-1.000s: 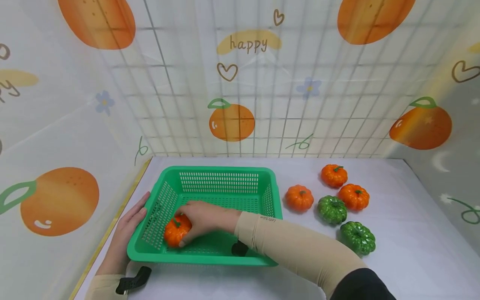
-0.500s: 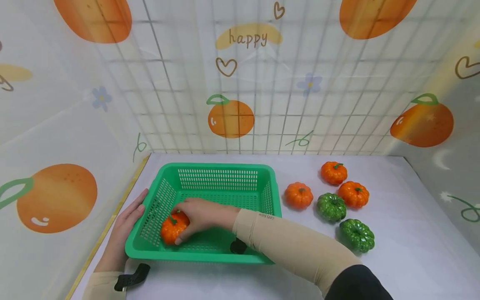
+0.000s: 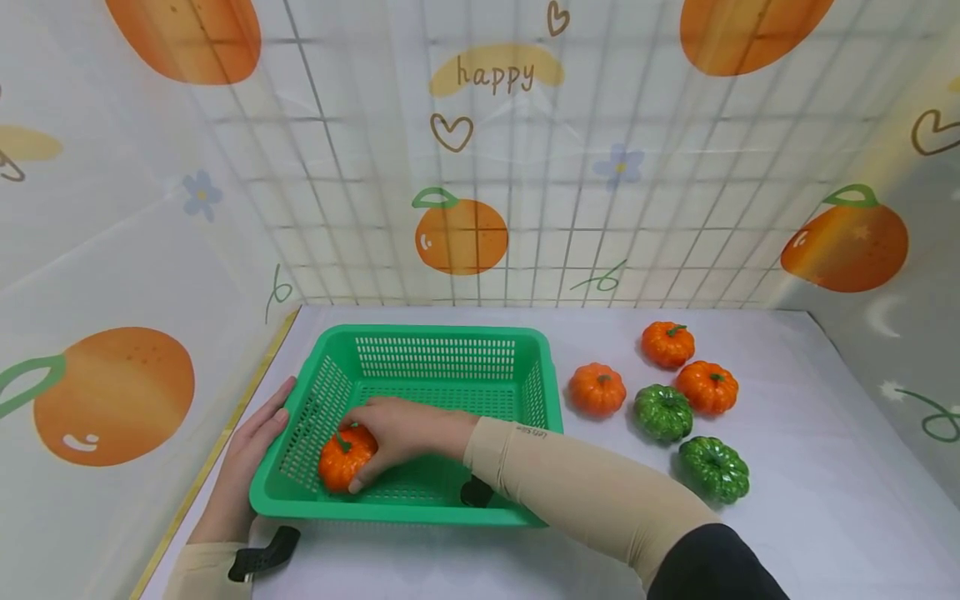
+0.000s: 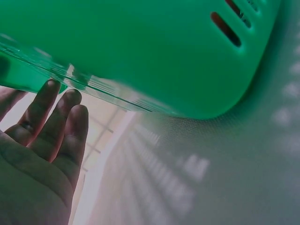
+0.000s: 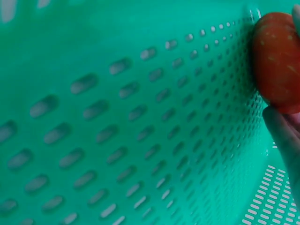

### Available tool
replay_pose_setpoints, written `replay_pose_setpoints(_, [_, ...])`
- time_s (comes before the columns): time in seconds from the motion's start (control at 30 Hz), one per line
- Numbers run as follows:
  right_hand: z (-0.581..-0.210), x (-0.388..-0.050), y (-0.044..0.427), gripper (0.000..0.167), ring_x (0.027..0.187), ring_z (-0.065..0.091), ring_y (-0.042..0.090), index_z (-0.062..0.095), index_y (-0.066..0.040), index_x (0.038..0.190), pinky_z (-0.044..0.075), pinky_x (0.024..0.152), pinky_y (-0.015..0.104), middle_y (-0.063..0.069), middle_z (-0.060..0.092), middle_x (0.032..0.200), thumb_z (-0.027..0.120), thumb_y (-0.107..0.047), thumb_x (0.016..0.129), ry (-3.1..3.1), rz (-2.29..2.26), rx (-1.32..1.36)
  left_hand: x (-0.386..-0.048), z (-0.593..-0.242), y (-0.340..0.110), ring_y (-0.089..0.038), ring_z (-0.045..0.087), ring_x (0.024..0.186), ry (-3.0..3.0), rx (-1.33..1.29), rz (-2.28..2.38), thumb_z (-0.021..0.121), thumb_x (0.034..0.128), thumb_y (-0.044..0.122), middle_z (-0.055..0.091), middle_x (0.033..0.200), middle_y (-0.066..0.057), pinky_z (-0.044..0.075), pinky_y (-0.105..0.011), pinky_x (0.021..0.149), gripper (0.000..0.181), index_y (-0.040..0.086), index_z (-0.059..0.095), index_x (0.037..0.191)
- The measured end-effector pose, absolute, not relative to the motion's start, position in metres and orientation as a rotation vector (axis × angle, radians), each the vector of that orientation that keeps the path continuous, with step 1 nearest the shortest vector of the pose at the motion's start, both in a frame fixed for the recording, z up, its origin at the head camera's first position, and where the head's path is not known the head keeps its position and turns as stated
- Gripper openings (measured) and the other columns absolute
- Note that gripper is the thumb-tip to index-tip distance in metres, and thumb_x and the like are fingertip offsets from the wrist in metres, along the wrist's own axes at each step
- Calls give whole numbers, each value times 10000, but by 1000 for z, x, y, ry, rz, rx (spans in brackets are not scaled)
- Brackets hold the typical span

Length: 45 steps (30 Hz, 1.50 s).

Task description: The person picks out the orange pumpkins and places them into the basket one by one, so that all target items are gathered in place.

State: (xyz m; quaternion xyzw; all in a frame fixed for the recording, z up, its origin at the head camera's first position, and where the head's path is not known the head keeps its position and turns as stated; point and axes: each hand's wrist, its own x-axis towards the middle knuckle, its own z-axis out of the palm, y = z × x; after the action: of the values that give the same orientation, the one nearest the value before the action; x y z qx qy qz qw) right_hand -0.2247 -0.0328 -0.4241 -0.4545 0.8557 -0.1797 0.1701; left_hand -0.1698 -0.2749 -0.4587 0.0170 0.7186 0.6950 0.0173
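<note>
A small orange pumpkin sits low in the near left part of the green plastic basket. My right hand reaches over the near rim and grips it, thumb on the near side and fingers on the far side. In the right wrist view the pumpkin is close to the perforated wall, and part of the hand is out of frame. Outside the basket, my left hand rests against its left side. The left wrist view shows that hand's fingers nearly straight, their tips at the basket's rim.
Right of the basket lie three more orange pumpkins, one close to its side, another at the back and a third. Two green pumpkins sit nearer me. A printed curtain hangs behind the white table.
My right hand and the orange pumpkin in it have shifted slightly left inside the basket. The head view has tilted a little. My left hand stays at the basket's left side.
</note>
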Motion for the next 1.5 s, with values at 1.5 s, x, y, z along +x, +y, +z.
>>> replay_pose_setpoints(1.5, [-355,-228,71,825,1208,545,130,503,-211,1439,463,987,340,-104,504,1410,783,-591,761,2502,-1030,-1184,-167,-458,-275,-130,143,1470,2232,49,2146,489,1045,378,276,1597,119,361,-103,950,527,279,362,1547])
